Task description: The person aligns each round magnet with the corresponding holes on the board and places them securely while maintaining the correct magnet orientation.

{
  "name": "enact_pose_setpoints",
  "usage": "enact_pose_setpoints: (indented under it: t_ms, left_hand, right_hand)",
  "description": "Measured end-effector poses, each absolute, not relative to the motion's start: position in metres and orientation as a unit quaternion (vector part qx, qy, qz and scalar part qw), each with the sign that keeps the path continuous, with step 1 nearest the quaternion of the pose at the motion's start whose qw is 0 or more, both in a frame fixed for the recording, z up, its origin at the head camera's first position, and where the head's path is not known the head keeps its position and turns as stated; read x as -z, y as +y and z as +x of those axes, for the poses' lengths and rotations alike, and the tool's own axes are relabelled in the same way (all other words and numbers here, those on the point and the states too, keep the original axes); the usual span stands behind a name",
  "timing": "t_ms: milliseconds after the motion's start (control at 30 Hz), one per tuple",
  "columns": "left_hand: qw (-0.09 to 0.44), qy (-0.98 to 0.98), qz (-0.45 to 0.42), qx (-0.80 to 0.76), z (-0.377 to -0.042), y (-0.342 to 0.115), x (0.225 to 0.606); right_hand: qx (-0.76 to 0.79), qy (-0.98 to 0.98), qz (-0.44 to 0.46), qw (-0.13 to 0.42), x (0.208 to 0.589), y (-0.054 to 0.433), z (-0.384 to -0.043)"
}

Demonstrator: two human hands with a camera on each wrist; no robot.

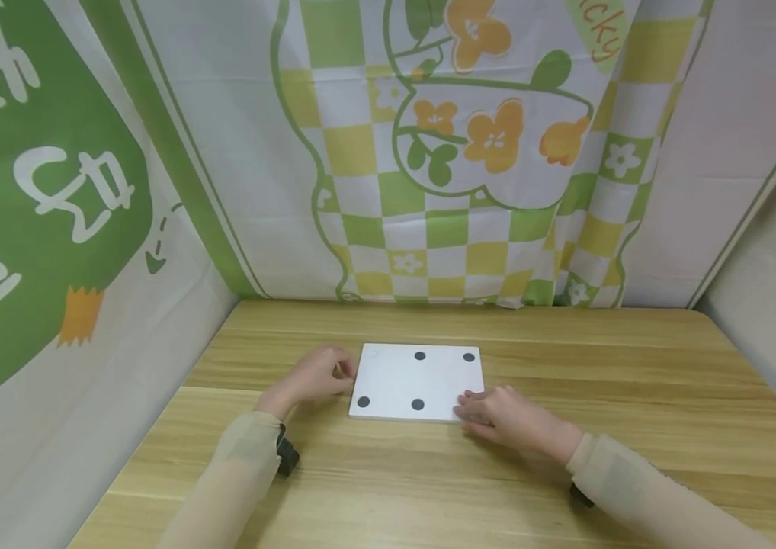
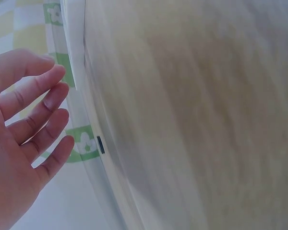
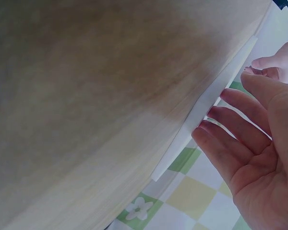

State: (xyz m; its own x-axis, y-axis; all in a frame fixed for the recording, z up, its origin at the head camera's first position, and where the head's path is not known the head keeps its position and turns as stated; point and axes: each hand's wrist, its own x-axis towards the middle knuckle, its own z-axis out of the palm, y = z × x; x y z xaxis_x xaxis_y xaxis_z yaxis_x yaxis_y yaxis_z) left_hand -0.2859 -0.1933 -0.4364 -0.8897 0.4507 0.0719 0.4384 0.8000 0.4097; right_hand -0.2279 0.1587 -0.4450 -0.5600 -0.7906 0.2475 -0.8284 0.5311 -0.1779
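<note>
A white rectangular board lies flat on the wooden table, with several round black dots on its face. Its upper left corner shows a faint pale ring. At the board's left edge is my left hand, fingers loosely bent and fingertips close to the rim. The left wrist view shows that hand with slightly spread fingers and nothing held. My right hand lies over the lower right corner and hides it. In the right wrist view, the fingertips of the right hand rest at the board, which appears edge-on.
The wooden table extends around the board on all sides. Behind it hangs a printed cloth with green and yellow checks and flowers. More cloth walls off the left side. Dark straps show at the wrists.
</note>
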Motion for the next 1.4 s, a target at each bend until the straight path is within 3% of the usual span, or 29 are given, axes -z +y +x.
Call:
enact_pose_setpoints:
  t_ms: [667, 1400]
  left_hand:
    - [-0.020, 0.953, 0.214, -0.213, -0.301, -0.217, 0.435]
    - [-0.016, 0.956, 0.174, -0.236, -0.317, -0.233, 0.445]
  right_hand:
    - [-0.143, -0.871, 0.466, 0.067, 0.446, 0.160, -0.228]
    - [-0.135, -0.871, 0.467, 0.070, 0.448, 0.161, -0.230]
